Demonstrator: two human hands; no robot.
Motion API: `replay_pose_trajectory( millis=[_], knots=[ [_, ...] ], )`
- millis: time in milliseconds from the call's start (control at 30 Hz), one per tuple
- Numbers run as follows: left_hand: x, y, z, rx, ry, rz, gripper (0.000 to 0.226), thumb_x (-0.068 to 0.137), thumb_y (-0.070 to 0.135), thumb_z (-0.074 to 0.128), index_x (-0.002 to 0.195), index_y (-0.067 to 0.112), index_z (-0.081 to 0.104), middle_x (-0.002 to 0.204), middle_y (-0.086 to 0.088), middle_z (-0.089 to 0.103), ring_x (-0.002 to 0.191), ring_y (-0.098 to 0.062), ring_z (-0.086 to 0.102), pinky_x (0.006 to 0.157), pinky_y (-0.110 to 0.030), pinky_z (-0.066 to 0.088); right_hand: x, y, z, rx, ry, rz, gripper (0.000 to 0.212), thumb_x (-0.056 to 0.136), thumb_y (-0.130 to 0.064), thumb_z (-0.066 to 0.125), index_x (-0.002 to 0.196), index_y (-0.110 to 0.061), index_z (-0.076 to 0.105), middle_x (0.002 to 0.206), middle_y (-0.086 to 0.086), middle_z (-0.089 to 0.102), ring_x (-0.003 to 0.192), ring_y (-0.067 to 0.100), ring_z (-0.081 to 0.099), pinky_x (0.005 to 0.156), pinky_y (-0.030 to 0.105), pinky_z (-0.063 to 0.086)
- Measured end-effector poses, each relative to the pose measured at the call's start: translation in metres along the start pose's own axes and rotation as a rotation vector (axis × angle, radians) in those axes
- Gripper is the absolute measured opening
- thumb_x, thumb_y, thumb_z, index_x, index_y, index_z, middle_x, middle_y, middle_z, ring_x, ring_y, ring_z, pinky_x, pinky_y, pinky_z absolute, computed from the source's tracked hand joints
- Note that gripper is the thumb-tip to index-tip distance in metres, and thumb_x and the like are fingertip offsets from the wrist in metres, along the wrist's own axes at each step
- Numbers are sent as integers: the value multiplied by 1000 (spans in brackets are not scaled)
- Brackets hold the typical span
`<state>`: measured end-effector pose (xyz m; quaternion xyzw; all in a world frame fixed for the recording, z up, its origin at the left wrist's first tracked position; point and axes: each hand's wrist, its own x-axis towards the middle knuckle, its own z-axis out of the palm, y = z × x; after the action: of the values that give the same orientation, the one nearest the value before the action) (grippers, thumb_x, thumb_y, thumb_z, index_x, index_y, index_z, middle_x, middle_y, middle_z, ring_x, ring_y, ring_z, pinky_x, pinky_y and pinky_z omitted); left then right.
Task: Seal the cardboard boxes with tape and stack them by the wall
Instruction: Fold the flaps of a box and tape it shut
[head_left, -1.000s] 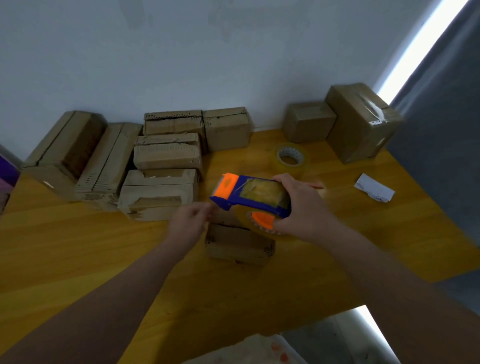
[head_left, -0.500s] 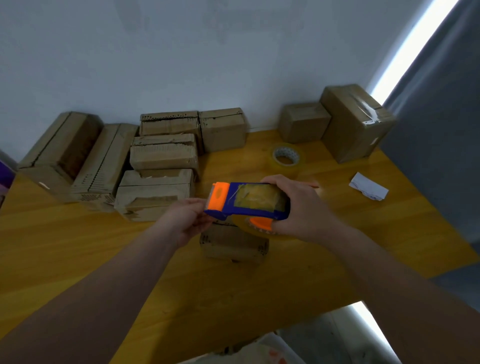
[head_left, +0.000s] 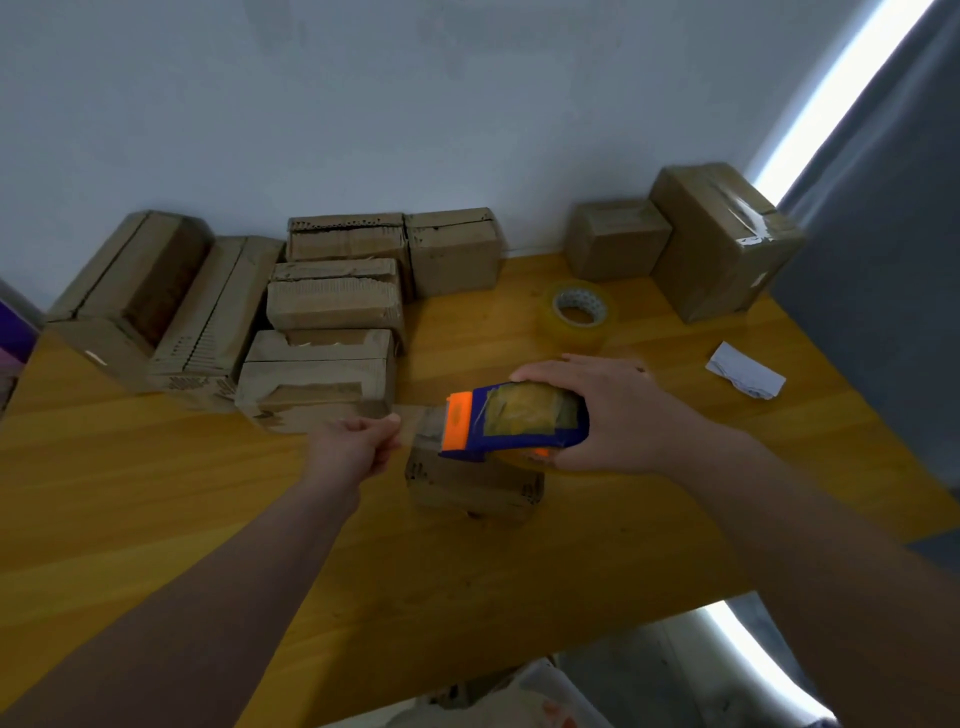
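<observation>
A small cardboard box (head_left: 470, 483) stands on the wooden table (head_left: 519, 582) in front of me. Just above it my right hand (head_left: 618, 415) grips a blue and orange tape dispenser (head_left: 511, 426). A strip of clear tape (head_left: 418, 418) runs from the dispenser's orange end to my left hand (head_left: 356, 449), which pinches its free end to the left of the box. Several more cardboard boxes (head_left: 322, 312) are piled along the wall at the back left, and two taped boxes (head_left: 722, 239) stand at the back right.
A spare roll of clear tape (head_left: 576, 317) lies behind my right hand. A crumpled white paper (head_left: 745, 376) lies near the table's right edge. A grey curtain (head_left: 893, 208) hangs on the right. The table's near edge runs diagonally below my arms.
My left hand has taken the tape end and drawn it leftwards out of the dispenser. The dispenser in my right hand has moved slightly right and lower, over the small box.
</observation>
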<state>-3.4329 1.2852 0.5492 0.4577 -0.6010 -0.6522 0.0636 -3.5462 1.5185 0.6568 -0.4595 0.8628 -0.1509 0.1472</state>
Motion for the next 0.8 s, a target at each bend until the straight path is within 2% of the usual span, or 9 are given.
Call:
replay_pose_trajectory(
  millis=[100,167,233,300,433,567,633,700,800],
  knots=[
    [1,-6,8,60,56,39,20,87,18,70,73,6,63,69,-7,63,60,-15,52,56,-26,45,3,-2,1,-11,-30,26,74,79,-39,75,142,-41,37,134,-11,49,121,10,41,75,-6,13],
    [-1,-11,13,137,65,66,21,87,21,69,73,7,64,72,-8,64,63,-16,53,57,-26,45,7,-2,3,-16,-40,42,75,77,-41,76,141,-44,37,125,-8,51,118,13,45,79,13,27],
    [-1,-16,17,227,60,105,24,88,25,68,71,9,65,72,-6,64,67,-17,55,62,-33,48,9,-2,5,-9,-44,57,75,76,-43,76,140,-45,37,120,-7,51,116,14,47,83,23,29],
    [0,-20,18,335,50,164,26,89,29,66,69,13,66,71,-4,65,69,-19,57,68,-39,51,9,-1,4,9,-44,65,75,77,-42,77,141,-42,38,130,-5,51,124,16,42,83,16,22],
    [2,-21,18,520,33,269,27,94,32,58,75,14,65,79,-10,66,75,-28,62,71,-50,55,9,-2,3,26,-14,67,74,77,-39,78,141,-39,41,135,-7,51,127,15,40,75,-13,4],
    [3,-19,18,732,-27,201,16,97,32,52,101,18,59,94,-5,63,87,-27,62,78,-45,56,11,-2,4,47,-9,81,73,75,-38,79,138,-41,43,124,-8,53,120,14,46,77,-4,16],
    [3,-19,16,654,8,241,22,97,23,54,113,13,64,107,-7,66,95,-23,62,83,-40,54,10,-2,2,42,-13,90,73,76,-38,78,139,-41,42,129,-6,53,122,15,44,69,0,18],
    [-4,-16,17,383,-35,240,33,97,9,47,126,13,60,122,-4,62,106,-18,57,91,-36,50,9,-2,1,27,-10,94,73,76,-39,78,139,-41,42,131,-5,52,124,15,43,67,13,22],
    [-20,-14,22,179,-292,67,60,91,1,45,147,19,36,141,-2,42,127,-22,42,105,-43,40,10,-2,3,38,4,92,73,76,-40,78,139,-41,42,130,-6,52,124,14,42,71,2,18]
  ],
)
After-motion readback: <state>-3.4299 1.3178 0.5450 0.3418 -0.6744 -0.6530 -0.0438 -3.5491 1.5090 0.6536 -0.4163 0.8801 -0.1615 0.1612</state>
